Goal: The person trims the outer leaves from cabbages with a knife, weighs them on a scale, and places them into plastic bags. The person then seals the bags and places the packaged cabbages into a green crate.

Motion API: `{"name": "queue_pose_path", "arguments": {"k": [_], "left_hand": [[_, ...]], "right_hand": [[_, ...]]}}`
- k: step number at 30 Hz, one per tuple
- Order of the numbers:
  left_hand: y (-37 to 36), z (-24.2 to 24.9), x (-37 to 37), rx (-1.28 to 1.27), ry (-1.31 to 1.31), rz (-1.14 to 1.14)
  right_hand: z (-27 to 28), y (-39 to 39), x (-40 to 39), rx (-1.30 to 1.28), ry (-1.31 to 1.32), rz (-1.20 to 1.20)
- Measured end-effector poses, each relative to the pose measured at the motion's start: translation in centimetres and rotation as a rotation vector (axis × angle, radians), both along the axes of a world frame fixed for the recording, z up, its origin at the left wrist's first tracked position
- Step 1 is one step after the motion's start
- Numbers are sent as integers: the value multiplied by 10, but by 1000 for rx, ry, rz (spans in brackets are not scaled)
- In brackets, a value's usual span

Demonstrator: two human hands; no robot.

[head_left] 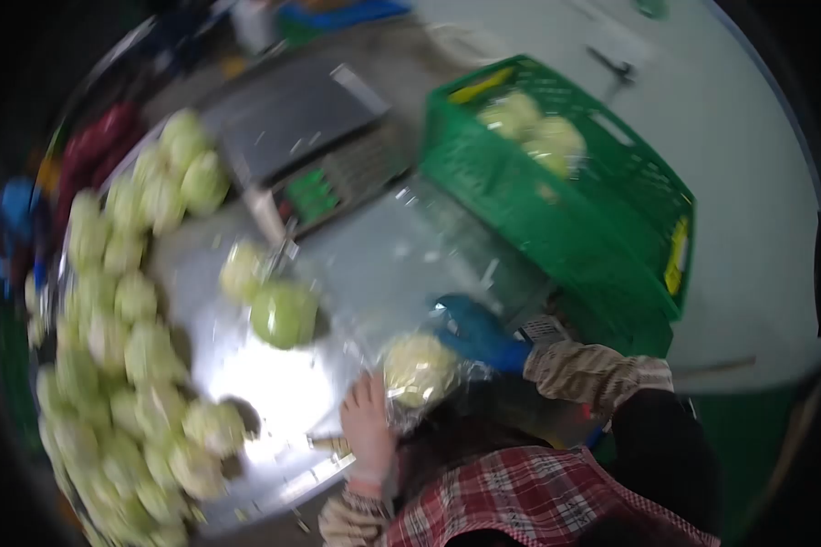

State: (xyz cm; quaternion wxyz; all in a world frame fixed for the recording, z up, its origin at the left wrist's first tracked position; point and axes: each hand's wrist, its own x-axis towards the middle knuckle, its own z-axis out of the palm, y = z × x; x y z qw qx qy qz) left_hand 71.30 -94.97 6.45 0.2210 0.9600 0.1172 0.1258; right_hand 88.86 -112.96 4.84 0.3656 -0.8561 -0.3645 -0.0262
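A pale cabbage (419, 369) in clear plastic film lies between my two hands, close to my body. My bare left hand (368, 424) presses on its left side, with the fingers bent against the film. On its right, my right hand (474, 333), in a blue glove, holds the film at the cabbage's edge; motion blurs its fingers. Farther left on the metal table (274, 401), a greener cabbage (284, 314) sits beside a paler one (244, 271) that has a shiny wrapping.
Many cabbages (150, 351) are piled along the table's left side. A scale (306, 118) with a green-lit display stands at the back. At the right, a green crate (538, 214) holds several wrapped cabbages (547, 137). Cabbage scraps lie near the front edge.
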Motion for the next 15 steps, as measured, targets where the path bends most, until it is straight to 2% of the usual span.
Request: {"name": "queue_pose_path", "arguments": {"k": [1, 2, 3, 4, 5, 6, 7, 9, 10, 11, 12, 13, 14, 15], "left_hand": [[-5, -11, -3, 10, -48, -153], [-9, -18, -4, -117, -33, -131], [-9, -23, -4, -242, -4, -103], [-6, -22, 1, -229, 48, -122], [-1, -22, 5, -213, 101, -130], [3, -38, 2, -518, 69, -72], [12, -51, -2, -824, 55, -8], [23, -42, 0, -1026, 54, 88], [26, 23, 8, -1047, 386, 347], [19, 48, 20, -1040, 93, 325], [20, 79, 37, -1003, 123, 260], [22, 106, 54, -962, 158, 200], [11, 124, 71, -768, 59, 100], [-4, 139, 93, -582, -42, -2]], "right_hand": [[3, -3, 2, -126, -152, 148], [-8, -5, 1, -174, 18, 256], [-15, -3, -11, 51, 395, 183], [-34, 7, -20, 196, 417, 92], [-35, 12, -16, 48, 653, 28], [-6, 23, -11, -133, 727, -106], [-47, 26, -7, 167, 496, -33], [-14, 22, 8, 178, 58, 138], [21, 15, 16, 197, 56, 122], [71, 8, 27, 154, 353, 194], [122, -5, 41, 106, 644, 273], [167, -20, 52, 6, 661, 252], [156, -28, 66, 86, 264, 227], [173, -44, 77, 156, 139, 141]]}}
